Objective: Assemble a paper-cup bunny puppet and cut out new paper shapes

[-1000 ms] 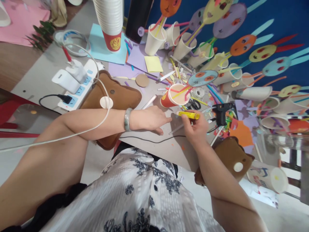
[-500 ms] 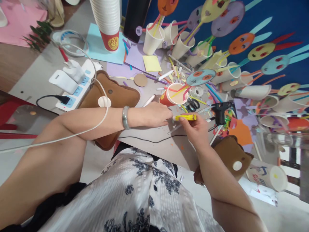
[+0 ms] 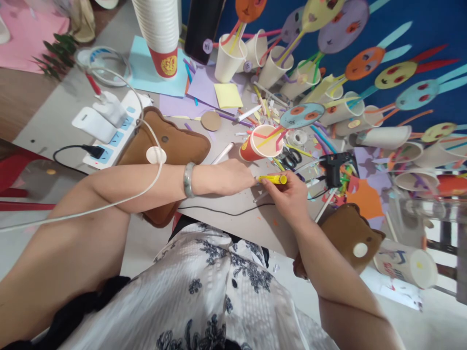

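We find the right hand (image 3: 290, 197) pinching a yellow marker (image 3: 273, 179) between thumb and fingers, low over the desk (image 3: 251, 228). The left hand (image 3: 233, 176) is curled narrow, its fingertips at the marker's left end; we cannot tell whether they grip a cap or anything else.

In our judgement, the step in hand is work at that end of the marker, and it calls for a firm hold on the barrel and a straight line between both hands, without twisting. Any jerk could carry a knuckle into the red paper cup (image 3: 251, 149) just beyond, which holds straws and a blue paper face (image 3: 302, 115). We advise short, level movements.

Further out, we note scissors (image 3: 290, 158) behind the cup and a black glue gun (image 3: 332, 170) to the right. A white cable (image 3: 140, 192) crosses the left forearm; we recommend slow arm movements to avoid dragging it.
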Demonstrator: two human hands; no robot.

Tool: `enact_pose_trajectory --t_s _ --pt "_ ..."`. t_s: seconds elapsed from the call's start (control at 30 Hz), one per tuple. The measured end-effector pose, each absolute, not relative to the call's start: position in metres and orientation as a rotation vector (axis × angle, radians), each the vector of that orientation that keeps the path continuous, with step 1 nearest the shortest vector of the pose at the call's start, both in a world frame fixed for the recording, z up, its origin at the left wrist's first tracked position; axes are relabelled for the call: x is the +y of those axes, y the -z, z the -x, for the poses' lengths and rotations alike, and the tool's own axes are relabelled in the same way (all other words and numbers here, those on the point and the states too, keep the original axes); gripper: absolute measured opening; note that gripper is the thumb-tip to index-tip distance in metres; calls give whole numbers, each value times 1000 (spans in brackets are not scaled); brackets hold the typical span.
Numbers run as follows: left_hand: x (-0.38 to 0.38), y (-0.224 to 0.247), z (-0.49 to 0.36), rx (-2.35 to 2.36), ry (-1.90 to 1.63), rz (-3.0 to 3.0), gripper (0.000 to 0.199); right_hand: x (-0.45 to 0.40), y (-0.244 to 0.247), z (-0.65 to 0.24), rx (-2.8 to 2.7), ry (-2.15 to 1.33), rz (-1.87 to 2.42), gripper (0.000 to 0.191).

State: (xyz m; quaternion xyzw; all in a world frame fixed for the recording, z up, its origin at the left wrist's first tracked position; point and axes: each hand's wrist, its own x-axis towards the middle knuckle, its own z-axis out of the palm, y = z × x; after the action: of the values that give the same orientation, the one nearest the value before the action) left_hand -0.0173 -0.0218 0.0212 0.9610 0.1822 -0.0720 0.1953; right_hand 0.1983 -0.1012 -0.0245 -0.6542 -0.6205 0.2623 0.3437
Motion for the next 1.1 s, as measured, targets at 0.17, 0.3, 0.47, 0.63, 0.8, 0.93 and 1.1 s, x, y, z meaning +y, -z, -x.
enact_pose_trajectory --t_s 0.17,0.3,0.47,0.63,0.8,0.93,1.1 --pt "-22 -15 22 466 180 -2687 31 -101 28 -204 -1667 -517 1744 34" --pt "-20 -11 23 448 128 -2688 30 -101 23 -213 -1622 -381 1740 32" --pt "-16 -20 20 546 218 -2614 37 -106 11 -211 -1680 -426 1715 23" --pt "-12 -23 18 606 172 -2516 43 -109 9 -205 -1753 -438 1712 16" --pt "-9 -14 17 633 111 -2422 47 -109 10 -205 -1770 -435 1702 15" --pt "-6 -6 13 628 110 -2364 47 -110 12 -204 -1837 -434 1633 13" --pt "-2 0 6 624 123 -2316 43 -110 12 -201 -1953 -405 1579 11"
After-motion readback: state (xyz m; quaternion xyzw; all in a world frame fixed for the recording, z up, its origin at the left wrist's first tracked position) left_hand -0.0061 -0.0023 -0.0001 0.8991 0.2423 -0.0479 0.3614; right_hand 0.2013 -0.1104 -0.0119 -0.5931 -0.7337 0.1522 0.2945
